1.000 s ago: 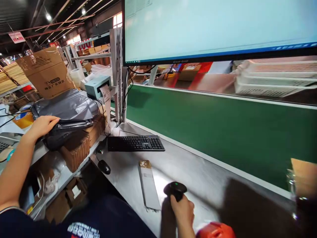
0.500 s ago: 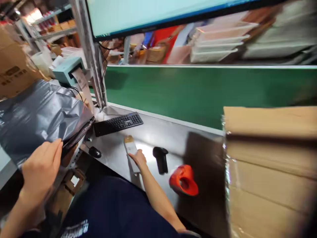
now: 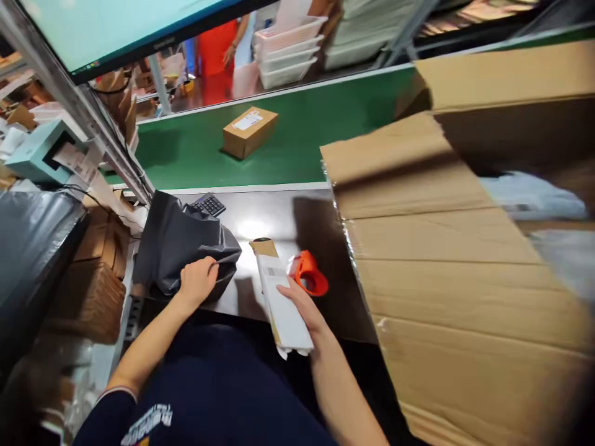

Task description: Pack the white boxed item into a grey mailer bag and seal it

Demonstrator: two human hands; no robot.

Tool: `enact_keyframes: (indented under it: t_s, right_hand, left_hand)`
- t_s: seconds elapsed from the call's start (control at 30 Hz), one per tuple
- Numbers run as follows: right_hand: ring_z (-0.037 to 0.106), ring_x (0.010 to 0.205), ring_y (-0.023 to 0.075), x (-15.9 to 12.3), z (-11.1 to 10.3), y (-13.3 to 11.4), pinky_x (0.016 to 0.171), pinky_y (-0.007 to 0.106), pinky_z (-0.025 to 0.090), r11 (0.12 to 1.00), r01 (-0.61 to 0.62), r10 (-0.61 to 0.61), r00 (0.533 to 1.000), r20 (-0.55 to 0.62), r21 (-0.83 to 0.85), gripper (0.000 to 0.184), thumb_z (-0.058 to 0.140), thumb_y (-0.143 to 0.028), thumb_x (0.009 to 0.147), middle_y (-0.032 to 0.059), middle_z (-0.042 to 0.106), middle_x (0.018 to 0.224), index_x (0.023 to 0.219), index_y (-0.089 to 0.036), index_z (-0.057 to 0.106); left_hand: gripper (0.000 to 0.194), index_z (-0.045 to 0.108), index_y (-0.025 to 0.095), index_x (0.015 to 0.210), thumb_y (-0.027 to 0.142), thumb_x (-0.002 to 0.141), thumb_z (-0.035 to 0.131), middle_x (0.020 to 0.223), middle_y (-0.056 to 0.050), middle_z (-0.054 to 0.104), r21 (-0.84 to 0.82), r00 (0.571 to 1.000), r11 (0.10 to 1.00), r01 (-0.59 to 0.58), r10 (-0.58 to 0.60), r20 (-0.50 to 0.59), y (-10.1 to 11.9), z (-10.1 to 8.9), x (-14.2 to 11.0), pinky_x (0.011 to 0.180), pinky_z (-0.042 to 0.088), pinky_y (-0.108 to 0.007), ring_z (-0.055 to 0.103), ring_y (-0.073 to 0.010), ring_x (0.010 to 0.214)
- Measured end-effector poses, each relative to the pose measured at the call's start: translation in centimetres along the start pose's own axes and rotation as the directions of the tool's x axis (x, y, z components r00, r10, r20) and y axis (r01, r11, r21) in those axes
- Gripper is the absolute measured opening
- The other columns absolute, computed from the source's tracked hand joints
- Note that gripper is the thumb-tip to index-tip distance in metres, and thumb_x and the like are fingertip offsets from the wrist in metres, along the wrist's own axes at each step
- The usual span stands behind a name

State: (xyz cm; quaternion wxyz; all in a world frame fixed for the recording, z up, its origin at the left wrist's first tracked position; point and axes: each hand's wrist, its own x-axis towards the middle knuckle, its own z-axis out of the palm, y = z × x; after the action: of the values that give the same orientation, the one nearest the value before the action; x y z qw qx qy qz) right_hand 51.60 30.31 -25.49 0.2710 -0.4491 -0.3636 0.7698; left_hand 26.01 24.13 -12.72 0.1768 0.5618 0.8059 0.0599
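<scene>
A long, flat white packet with a brown end [image 3: 281, 291] is lying at the near counter [image 3: 260, 214] edge, the right hand [image 3: 302, 303] grasping its right side. At nine o'clock, the left hand [image 3: 198, 282] is clenching a crumpled grey plastic mailer bag [image 3: 179, 248]; an orange tape dispenser [image 3: 309, 279] is sitting at two o'clock.

A small cardboard parcel [image 3: 250, 131] with a white label is lying on the green conveyor belt [image 3: 297, 139] behind the bench [image 3: 274, 214]. A large open cardboard box [image 3: 465, 248] is filling the right side. An orange tape dispenser [image 3: 310, 275] is sitting on the bench, a keyboard [image 3: 209, 204] is peeking out at the back, and a label printer [image 3: 35, 152] is standing at far left under the monitor [image 3: 116, 25].
</scene>
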Motion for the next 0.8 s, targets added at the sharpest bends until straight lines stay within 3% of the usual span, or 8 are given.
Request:
enact_keyframes:
  t_s: [0.07, 0.23, 0.4, 0.5, 0.6, 0.7, 0.73, 0.8]
  right_hand:
    - [0.074, 0.085, 0.0244, -1.9, 0.4, -0.6, 0.070, 0.033, 0.059, 0.999, -0.007, 0.007, 1.000, -0.009, 0.042, 0.070, 0.081, -0.041, 0.074, 0.0066, 0.079, 0.112, 0.138, -0.024, 0.060]
    - [0.073, 0.105, 0.0283, -4.8, 2.4, -2.5, 0.087, 0.036, 0.058, 0.999, -0.044, 0.048, 0.982, 0.185, -0.025, 0.074, 0.085, -0.037, 0.068, 0.0060, 0.078, 0.125, 0.138, -0.024, 0.066]
    - [0.072, 0.105, 0.0267, -4.8, 3.1, -4.3, 0.092, 0.037, 0.056, 0.993, -0.042, 0.070, 0.964, 0.258, -0.111, 0.064, 0.080, -0.037, 0.069, 0.0029, 0.078, 0.121, 0.132, -0.026, 0.070]
    - [0.071, 0.097, 0.0260, -2.3, 4.0, -4.5, 0.089, 0.035, 0.056, 0.970, -0.023, 0.100, 0.945, 0.312, -0.242, 0.050, 0.080, -0.029, 0.064, 0.0029, 0.080, 0.107, 0.113, -0.023, 0.075]
    - [0.070, 0.081, 0.0227, 0.1, 4.9, -3.5, 0.076, 0.033, 0.056, 0.979, -0.013, 0.041, 0.990, 0.136, -0.204, 0.045, 0.076, -0.028, 0.067, 0.0021, 0.077, 0.092, 0.111, -0.021, 0.070]
    - [0.070, 0.080, 0.0217, 0.3, 5.3, -1.8, 0.074, 0.033, 0.058, 0.990, 0.030, -0.042, 0.995, -0.092, -0.135, 0.048, 0.074, -0.036, 0.077, 0.0027, 0.077, 0.095, 0.121, -0.023, 0.062]
    - [0.071, 0.086, 0.0227, -0.2, 5.3, -1.3, 0.078, 0.034, 0.060, 0.986, 0.054, -0.065, 0.996, -0.065, -0.158, 0.049, 0.076, -0.039, 0.077, 0.0035, 0.077, 0.101, 0.121, -0.024, 0.062]
    - [0.071, 0.102, 0.0256, -1.1, 5.5, -0.7, 0.091, 0.038, 0.061, 0.968, 0.096, -0.061, 0.986, 0.156, -0.234, 0.055, 0.084, -0.041, 0.072, 0.0044, 0.077, 0.113, 0.121, -0.024, 0.065]
  left_hand:
    - [0.036, 0.076, 0.025, 0.126, 0.037, 0.109, 0.046, 0.114, -0.012, 0.082, 0.049, 0.999, 0.998, 0.030, -0.028, -0.037, -0.4, 0.6, 1.4, 0.089, 0.056, -0.036, 0.078, -0.0283, 0.105]
    - [0.045, 0.067, 0.027, 0.147, 0.039, 0.110, 0.045, 0.114, -0.017, 0.082, 0.177, 0.998, 0.983, -0.056, 0.057, -0.003, -0.7, 1.3, 2.9, 0.085, 0.056, -0.035, 0.079, -0.0290, 0.100]
    - [0.049, 0.057, 0.030, 0.157, 0.042, 0.111, 0.042, 0.108, -0.015, 0.083, 0.218, 0.986, 0.962, -0.164, 0.158, 0.046, 0.6, 1.8, 2.2, 0.081, 0.056, -0.031, 0.080, -0.0269, 0.097]
    - [0.048, 0.058, 0.032, 0.155, 0.042, 0.109, 0.047, 0.107, -0.012, 0.083, 0.193, 0.902, 0.887, -0.419, 0.384, 0.195, 0.9, 2.7, 0.9, 0.080, 0.056, -0.030, 0.079, -0.0255, 0.096]
    - [0.047, 0.060, 0.033, 0.154, 0.041, 0.108, 0.050, 0.103, -0.010, 0.083, 0.139, 0.822, 0.822, -0.552, 0.508, 0.258, 0.1, 3.7, -0.4, 0.077, 0.055, -0.027, 0.079, -0.0234, 0.093]
    - [0.046, 0.061, 0.033, 0.153, 0.039, 0.110, 0.046, 0.101, -0.009, 0.083, 0.072, 0.887, 0.888, -0.453, 0.442, 0.135, -1.2, 4.3, -1.0, 0.075, 0.054, -0.023, 0.078, -0.0197, 0.091]
    - [0.046, 0.062, 0.033, 0.152, 0.039, 0.110, 0.045, 0.102, -0.009, 0.083, 0.050, 0.912, 0.913, -0.406, 0.400, 0.091, -1.5, 4.4, -1.0, 0.075, 0.053, -0.023, 0.077, -0.0193, 0.091]
    - [0.045, 0.063, 0.033, 0.151, 0.039, 0.110, 0.046, 0.106, -0.009, 0.083, 0.014, 0.944, 0.944, -0.330, 0.329, 0.031, -1.8, 4.5, -0.9, 0.077, 0.053, -0.024, 0.077, -0.0198, 0.093]
